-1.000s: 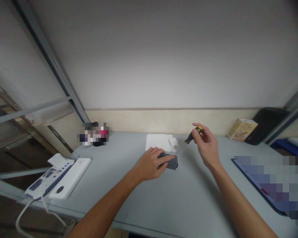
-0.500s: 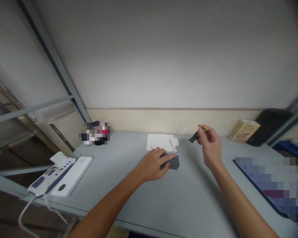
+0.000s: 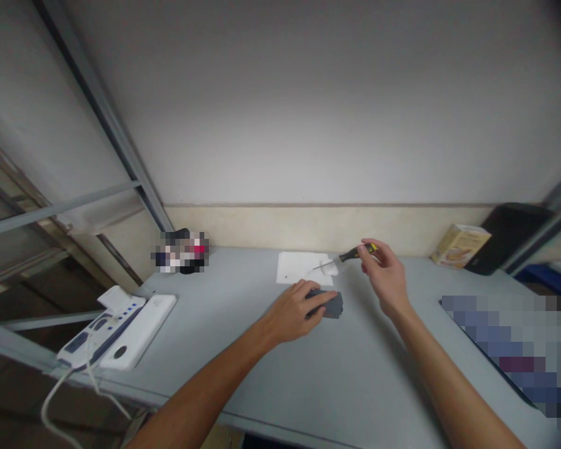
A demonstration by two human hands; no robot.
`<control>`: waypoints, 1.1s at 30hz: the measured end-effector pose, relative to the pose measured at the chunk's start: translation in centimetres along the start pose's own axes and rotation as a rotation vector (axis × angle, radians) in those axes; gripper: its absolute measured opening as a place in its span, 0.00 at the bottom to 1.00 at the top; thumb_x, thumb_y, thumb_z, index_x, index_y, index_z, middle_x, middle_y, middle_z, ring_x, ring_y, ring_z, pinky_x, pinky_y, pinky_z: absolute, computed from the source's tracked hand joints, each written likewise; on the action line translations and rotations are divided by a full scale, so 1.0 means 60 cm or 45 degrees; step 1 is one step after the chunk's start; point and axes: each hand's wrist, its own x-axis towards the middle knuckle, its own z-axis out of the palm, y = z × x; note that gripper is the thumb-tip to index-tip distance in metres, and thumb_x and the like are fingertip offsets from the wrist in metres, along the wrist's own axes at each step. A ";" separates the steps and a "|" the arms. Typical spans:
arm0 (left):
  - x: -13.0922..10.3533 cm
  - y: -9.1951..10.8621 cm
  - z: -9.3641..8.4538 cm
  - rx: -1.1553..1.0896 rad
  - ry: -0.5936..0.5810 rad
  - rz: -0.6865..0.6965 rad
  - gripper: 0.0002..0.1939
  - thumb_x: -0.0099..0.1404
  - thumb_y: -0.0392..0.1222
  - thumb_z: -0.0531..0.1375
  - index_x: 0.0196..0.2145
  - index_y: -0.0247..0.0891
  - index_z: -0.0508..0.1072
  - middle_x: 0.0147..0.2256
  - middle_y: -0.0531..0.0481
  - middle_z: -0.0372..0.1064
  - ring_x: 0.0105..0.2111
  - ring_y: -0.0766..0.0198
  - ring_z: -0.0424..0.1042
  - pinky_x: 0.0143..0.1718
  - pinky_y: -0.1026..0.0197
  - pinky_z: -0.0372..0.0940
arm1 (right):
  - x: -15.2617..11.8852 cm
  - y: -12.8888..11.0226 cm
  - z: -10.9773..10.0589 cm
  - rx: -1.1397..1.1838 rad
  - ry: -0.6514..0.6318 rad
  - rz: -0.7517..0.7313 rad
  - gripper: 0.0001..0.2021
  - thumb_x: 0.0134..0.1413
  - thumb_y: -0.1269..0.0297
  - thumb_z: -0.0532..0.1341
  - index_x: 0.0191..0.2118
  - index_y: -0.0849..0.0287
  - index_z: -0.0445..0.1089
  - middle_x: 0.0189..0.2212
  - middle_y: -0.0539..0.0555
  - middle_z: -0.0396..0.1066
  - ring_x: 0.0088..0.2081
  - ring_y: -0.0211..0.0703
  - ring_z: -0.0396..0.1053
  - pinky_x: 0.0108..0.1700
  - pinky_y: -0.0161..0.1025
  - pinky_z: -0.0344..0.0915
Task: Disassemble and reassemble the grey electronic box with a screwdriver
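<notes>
My left hand (image 3: 295,312) is closed around a small dark grey block-shaped device (image 3: 333,304) on the table, its fingers lying over the top and near side. What kind of device it is I cannot make out. In my right hand (image 3: 384,274) is a screwdriver (image 3: 355,252) with a black and yellow handle, gripped between thumb and fingers. Its thin shaft slants down to the left, and the tip is above the device's far side, apart from it. Behind the device lies a white sheet of paper (image 3: 299,268) with a small dark spot and a white lump on it.
On the grey table (image 3: 280,386), a white power strip (image 3: 100,333) with a cable and a white power bank (image 3: 140,333) lie at the left. A yellow box (image 3: 460,245) and a black panel (image 3: 512,237) stand at the back right. A blurred-out flat item (image 3: 514,349) lies at the right.
My right hand has moved left with the screwdriver, and its tip has left the device's edge and now hangs over the paper. The left hand keeps the device, shifted slightly right.
</notes>
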 end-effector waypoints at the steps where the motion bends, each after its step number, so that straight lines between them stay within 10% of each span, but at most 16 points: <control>1: -0.002 0.000 0.000 -0.032 0.021 -0.002 0.21 0.73 0.41 0.54 0.62 0.45 0.66 0.51 0.43 0.64 0.51 0.57 0.66 0.55 0.52 0.66 | 0.000 0.003 0.000 -0.021 -0.045 0.000 0.22 0.52 0.47 0.68 0.49 0.54 0.73 0.33 0.50 0.71 0.23 0.33 0.60 0.22 0.32 0.55; 13: -0.014 -0.090 -0.045 -0.025 0.675 -0.412 0.13 0.74 0.36 0.52 0.50 0.41 0.73 0.44 0.46 0.66 0.45 0.62 0.69 0.51 0.58 0.66 | -0.008 0.045 0.016 -0.134 -0.309 0.063 0.26 0.43 0.43 0.70 0.42 0.60 0.74 0.26 0.51 0.71 0.21 0.36 0.60 0.23 0.35 0.56; 33: -0.043 -0.143 -0.010 0.296 0.139 -0.569 0.12 0.70 0.42 0.58 0.49 0.41 0.76 0.43 0.45 0.67 0.47 0.55 0.67 0.53 0.51 0.65 | -0.040 0.042 0.043 -0.219 -0.490 0.154 0.22 0.47 0.47 0.68 0.42 0.58 0.73 0.17 0.46 0.64 0.21 0.40 0.61 0.25 0.36 0.54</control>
